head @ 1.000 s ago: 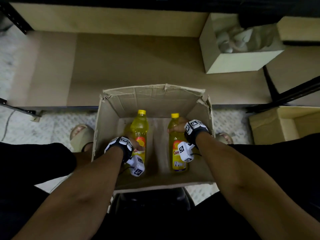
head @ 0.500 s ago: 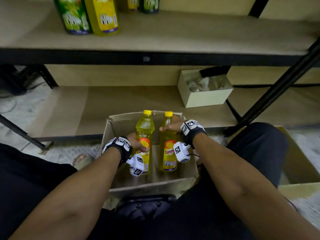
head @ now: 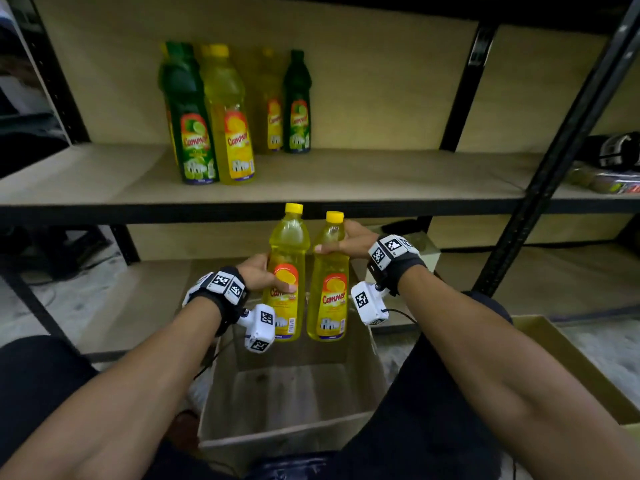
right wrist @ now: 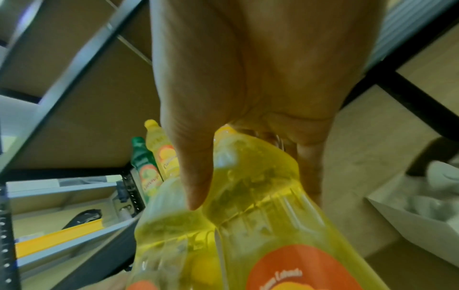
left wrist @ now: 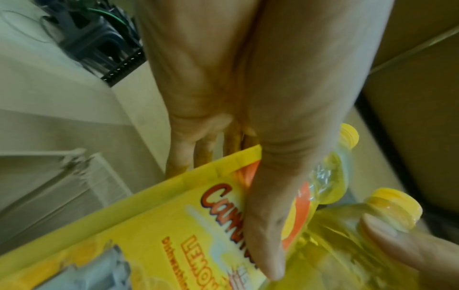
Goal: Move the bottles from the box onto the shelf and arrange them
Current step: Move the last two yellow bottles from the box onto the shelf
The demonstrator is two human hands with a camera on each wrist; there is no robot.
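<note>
Both yellow bottles have left the cardboard box (head: 294,386) in the last second and are now held in the air above it, just below the front edge of the middle shelf (head: 346,181). The left hand (head: 263,275) wraps the left lemon dish-soap bottle (head: 285,271) at label height, thumb across the label. The right hand (head: 349,239) grips the right lemon dish-soap bottle (head: 329,282) at its shoulder, below the cap. Both bottles are upright and just beside each other. The box interior visible in the head view now shows no bottles, so this pair appears to be the last load.

The middle shelf already carries a green lime bottle (head: 194,133) and a yellow bottle (head: 232,129) at the front, with a second yellow bottle (head: 273,112) and a second green bottle (head: 296,109) behind.

Judged next step: raise both bottles over the shelf edge and set them to the right of the standing group. Bare shelf is available there. Caps pass near the shelf edge; clearance needs attention.
</note>
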